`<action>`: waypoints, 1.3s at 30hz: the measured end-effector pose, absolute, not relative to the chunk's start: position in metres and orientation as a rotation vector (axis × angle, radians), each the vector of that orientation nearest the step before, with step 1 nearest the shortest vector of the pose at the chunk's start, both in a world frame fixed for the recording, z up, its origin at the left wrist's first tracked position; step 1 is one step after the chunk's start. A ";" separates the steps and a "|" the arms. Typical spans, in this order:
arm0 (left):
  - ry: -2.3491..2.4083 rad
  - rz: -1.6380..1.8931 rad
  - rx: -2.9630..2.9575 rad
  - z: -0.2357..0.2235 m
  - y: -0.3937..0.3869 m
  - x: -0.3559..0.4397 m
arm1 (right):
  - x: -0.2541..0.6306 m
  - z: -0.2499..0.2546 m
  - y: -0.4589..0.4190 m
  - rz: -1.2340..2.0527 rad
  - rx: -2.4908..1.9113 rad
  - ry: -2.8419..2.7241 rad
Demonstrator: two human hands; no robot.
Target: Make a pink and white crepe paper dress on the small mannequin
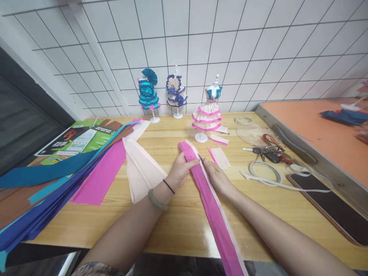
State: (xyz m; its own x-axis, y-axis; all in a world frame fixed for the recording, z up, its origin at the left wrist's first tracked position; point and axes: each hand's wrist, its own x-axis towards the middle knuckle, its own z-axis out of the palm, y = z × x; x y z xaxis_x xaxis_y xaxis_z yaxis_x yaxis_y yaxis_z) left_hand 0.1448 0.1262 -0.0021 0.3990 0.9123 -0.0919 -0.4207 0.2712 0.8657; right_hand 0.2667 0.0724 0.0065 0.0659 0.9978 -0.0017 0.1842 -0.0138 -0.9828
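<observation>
My left hand (184,168) pinches a long pink crepe paper strip (211,207) with a white edge, thumb on top near its far end. The strip runs toward me and hangs over the table's front edge. At the strip's white edge, my right hand (214,174) is closed around scissors (201,157); only a dark blade part shows, the rest hidden by the fingers. Just beyond the hands stands a small dress form (207,115) in a tiered white dress with pink trim and a blue top. Small white-and-pink cut pieces (220,158) lie to its right.
Blue, brown and pink strips (94,176) and a pale sheet (143,168) cover the left side, over a green printed sheet (83,140). Two more dressed forms (148,94) stand by the tiled wall. Keys (271,155), tape rolls (264,172) and a phone (333,207) lie right.
</observation>
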 end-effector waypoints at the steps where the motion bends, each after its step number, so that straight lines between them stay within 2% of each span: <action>1: 0.677 0.997 0.875 -0.002 0.126 0.145 | 0.266 0.007 0.072 1.070 -1.388 -1.289; 39: 0.673 0.958 0.823 0.000 0.126 0.143 | 0.268 0.010 0.075 1.090 -1.416 -1.352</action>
